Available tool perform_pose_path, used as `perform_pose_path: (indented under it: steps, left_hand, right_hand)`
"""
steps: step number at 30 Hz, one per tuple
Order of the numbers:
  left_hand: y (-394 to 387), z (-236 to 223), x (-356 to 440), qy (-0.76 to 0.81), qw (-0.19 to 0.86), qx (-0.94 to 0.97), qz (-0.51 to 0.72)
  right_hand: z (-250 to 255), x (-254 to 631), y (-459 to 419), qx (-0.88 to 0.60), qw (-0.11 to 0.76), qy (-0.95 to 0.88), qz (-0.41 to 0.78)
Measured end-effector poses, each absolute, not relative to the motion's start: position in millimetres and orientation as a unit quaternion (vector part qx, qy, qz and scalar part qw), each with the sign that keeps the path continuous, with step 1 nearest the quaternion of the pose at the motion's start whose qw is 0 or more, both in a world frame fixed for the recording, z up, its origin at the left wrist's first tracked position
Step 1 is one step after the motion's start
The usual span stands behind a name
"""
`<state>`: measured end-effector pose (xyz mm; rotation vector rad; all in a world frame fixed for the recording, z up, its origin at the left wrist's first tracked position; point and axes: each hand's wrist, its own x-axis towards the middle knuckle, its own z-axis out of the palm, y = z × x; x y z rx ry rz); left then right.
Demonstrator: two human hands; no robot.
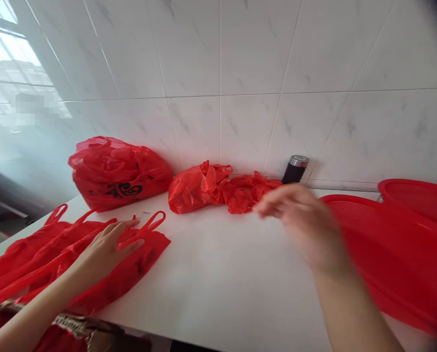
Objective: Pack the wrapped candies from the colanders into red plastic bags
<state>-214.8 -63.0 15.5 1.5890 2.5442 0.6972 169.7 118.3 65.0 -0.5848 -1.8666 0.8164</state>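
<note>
My left hand (117, 243) lies on a row of flat red plastic carrier bags (93, 288) at the left side of the table. Its fingers are stretched out, with a bag's looped handle (155, 221) just beyond the fingertips. Blurred by motion, my right hand (306, 220) is above the table at the right, between the small red bundles and the red baskets. Its fingers point left, loosely bent, and nothing shows in them. A dark flask with a silver lid (294, 169) stands behind this hand, partly hidden by it.
Against the tiled wall (251, 127) sit a large filled red bag (115, 171) with black lettering, a smaller filled bag (192, 190) and a crumpled red bag (240, 195). Red plastic baskets (398, 244) take up the right side of the white table (218, 283). Cardboard (104, 335) shows below the front edge.
</note>
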Motion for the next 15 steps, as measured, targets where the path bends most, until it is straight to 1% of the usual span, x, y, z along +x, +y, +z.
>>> perform_pose_path:
  steps: [3, 5, 7, 10, 15]
  left_hand:
    - [-58.9, 12.0, -223.4, 0.827, -0.016, 0.54, 0.155]
    - [-58.0, 4.0, -237.7, 0.858, -0.031, 0.504, 0.088]
    - [-58.4, -5.9, -252.5, 0.885, -0.016, 0.465, 0.026]
    - [-60.5, -15.6, -262.2, 0.89, 0.036, 0.453, -0.033]
    - [-60.8, -7.5, -247.3, 0.882, 0.059, 0.466, -0.042]
  right_hand:
    - [29.0, 147.9, 168.7, -0.344, 0.388, -0.787, 0.335]
    - [-4.1, 132.8, 193.9, -0.365, 0.353, -0.792, 0.338]
    - [-33.7, 118.1, 201.0, -0.36, 0.339, -0.798, 0.345]
    - [-61.2, 97.8, 181.1, -0.331, 0.322, -0.808, 0.367]
    - [-78.2, 74.8, 131.4, -0.294, 0.249, -0.829, 0.405]
